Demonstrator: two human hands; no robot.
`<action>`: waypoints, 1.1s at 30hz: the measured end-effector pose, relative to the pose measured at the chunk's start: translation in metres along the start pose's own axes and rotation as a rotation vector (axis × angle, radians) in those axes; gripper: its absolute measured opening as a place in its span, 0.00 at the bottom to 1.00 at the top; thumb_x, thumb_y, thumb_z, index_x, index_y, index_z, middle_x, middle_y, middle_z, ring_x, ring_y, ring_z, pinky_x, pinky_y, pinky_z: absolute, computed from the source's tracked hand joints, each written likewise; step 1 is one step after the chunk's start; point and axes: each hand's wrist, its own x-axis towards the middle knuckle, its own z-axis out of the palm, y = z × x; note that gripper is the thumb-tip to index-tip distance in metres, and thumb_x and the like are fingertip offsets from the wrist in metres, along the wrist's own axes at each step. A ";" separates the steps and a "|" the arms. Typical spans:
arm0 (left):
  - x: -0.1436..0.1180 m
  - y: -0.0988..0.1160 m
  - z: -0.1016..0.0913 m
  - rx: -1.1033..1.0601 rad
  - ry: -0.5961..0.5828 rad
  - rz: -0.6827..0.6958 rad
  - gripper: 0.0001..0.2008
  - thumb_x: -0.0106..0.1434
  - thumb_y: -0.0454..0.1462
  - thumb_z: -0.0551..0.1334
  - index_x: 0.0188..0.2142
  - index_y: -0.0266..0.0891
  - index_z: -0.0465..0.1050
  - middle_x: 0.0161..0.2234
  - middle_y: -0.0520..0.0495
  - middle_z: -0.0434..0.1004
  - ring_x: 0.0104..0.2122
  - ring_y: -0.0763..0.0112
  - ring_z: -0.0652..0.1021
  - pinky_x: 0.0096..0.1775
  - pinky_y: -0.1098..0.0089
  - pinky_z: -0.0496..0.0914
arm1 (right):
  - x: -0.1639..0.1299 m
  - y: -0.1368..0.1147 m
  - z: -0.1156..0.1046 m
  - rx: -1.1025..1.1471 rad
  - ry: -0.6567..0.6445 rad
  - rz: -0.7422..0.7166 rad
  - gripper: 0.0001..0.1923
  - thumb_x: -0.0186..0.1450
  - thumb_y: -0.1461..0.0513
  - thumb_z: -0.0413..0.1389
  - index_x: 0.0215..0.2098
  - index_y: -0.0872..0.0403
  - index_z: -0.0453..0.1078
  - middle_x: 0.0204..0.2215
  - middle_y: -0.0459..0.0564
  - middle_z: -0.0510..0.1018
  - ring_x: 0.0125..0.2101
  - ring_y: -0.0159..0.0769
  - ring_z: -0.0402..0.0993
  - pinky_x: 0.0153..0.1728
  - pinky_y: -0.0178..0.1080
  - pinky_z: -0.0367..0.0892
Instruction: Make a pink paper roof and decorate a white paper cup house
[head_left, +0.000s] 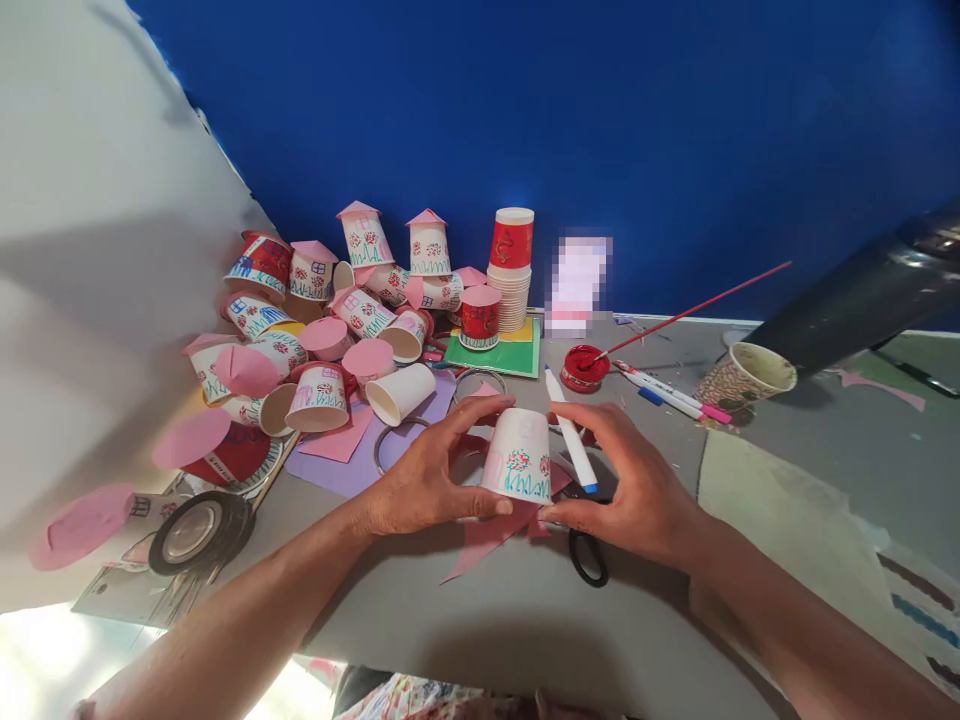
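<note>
A white paper cup [517, 460] stands upside down between my hands, its side drawn with red flowers and green grass. My left hand [435, 465] is closed around its left side, thumb near the rim. My right hand [634, 480] grips the opposite side with thumb and fingertips. A white marker with a blue end [571, 430] slants across my right index finger and appears tucked in that hand; the exact grip is partly hidden. Beneath the cup lie pink paper scraps [487, 540] and black-handled scissors [587, 558], their blades mostly covered.
Decorated cups with pink paper roofs [360, 310] crowd the left. Behind are a cup stack [512, 270] and a red paint pot [585, 368] with a thin stick. Markers [667, 390], a patterned cup [748, 375] and a dark cylinder [847, 290] are right; black tape [196, 535] lies left.
</note>
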 end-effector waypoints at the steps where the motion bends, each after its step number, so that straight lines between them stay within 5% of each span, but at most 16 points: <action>1: 0.001 -0.001 0.000 -0.018 0.001 -0.006 0.44 0.51 0.39 0.80 0.65 0.52 0.68 0.69 0.41 0.63 0.66 0.45 0.69 0.64 0.48 0.68 | -0.001 0.000 -0.001 0.027 0.003 0.011 0.41 0.55 0.53 0.73 0.63 0.49 0.64 0.54 0.58 0.79 0.50 0.52 0.77 0.48 0.51 0.77; 4: 0.003 -0.006 0.000 -0.102 0.009 -0.013 0.42 0.52 0.36 0.78 0.64 0.51 0.67 0.69 0.41 0.63 0.66 0.47 0.70 0.65 0.48 0.68 | -0.004 -0.002 -0.005 0.174 0.078 0.056 0.40 0.60 0.52 0.71 0.65 0.47 0.63 0.56 0.57 0.79 0.53 0.50 0.78 0.51 0.50 0.77; 6: 0.006 -0.011 -0.001 -0.187 0.017 0.001 0.39 0.52 0.34 0.77 0.62 0.50 0.68 0.65 0.41 0.68 0.65 0.48 0.71 0.65 0.49 0.68 | -0.007 -0.005 -0.008 0.280 0.184 0.071 0.30 0.66 0.55 0.66 0.64 0.47 0.66 0.51 0.54 0.82 0.48 0.45 0.81 0.48 0.46 0.78; 11: 0.010 -0.019 -0.002 -0.290 0.061 0.042 0.38 0.51 0.29 0.75 0.59 0.49 0.68 0.62 0.41 0.72 0.66 0.49 0.70 0.67 0.49 0.65 | -0.014 -0.011 -0.016 0.391 0.371 0.094 0.10 0.73 0.60 0.57 0.49 0.48 0.79 0.33 0.49 0.84 0.29 0.36 0.80 0.25 0.35 0.73; 17: 0.009 -0.019 0.001 -0.249 0.084 0.044 0.38 0.50 0.26 0.74 0.59 0.48 0.68 0.64 0.40 0.71 0.66 0.49 0.70 0.67 0.49 0.64 | -0.011 -0.023 -0.020 0.396 0.339 0.089 0.05 0.72 0.59 0.59 0.41 0.47 0.79 0.28 0.46 0.81 0.26 0.36 0.78 0.25 0.36 0.72; 33: 0.008 -0.021 0.000 -0.131 0.086 0.035 0.40 0.50 0.27 0.74 0.61 0.49 0.67 0.65 0.41 0.71 0.68 0.49 0.68 0.68 0.49 0.63 | -0.007 -0.024 -0.016 0.394 0.283 -0.013 0.08 0.69 0.67 0.58 0.43 0.49 0.76 0.28 0.45 0.79 0.29 0.36 0.77 0.31 0.38 0.73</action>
